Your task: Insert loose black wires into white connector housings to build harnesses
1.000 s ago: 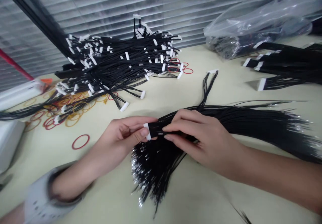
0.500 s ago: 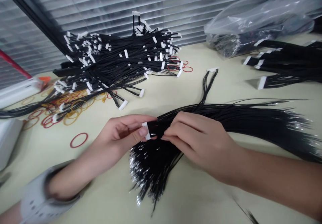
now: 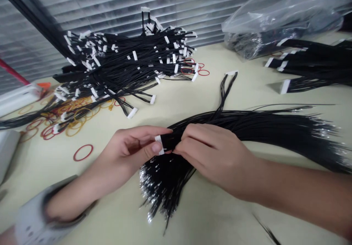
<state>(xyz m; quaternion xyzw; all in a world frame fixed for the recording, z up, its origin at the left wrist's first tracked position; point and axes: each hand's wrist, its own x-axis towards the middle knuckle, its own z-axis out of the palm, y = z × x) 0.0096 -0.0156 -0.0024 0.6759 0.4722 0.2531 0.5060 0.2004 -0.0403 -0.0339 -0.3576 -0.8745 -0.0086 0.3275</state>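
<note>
My left hand [image 3: 134,147] pinches a white connector [image 3: 159,145] between thumb and fingers. Black wires run from the connector toward the right. Close beside it, my right hand [image 3: 211,153] is closed, its thumb and index finger pressed together at a thin wire whose bright tip points at the connector. Whether that tip touches the connector I cannot tell. Under both hands lies a large bundle of loose black wires [image 3: 275,125] with shiny metal terminals at the ends. Its near end [image 3: 159,186] fans out below the left hand.
Finished-looking black cables with white connectors [image 3: 123,58] are heaped at the back left. Red and yellow rubber bands [image 3: 82,152] lie around the left side. A clear plastic bag [image 3: 275,25] stands back right, near more connector cables [image 3: 316,59]. A single cable [image 3: 227,91] sticks up behind the bundle.
My right hand has moved slightly left, bringing the wire's bright tip nearer the white connector. The left hand keeps its pinch. The whole view has shifted a little.
</note>
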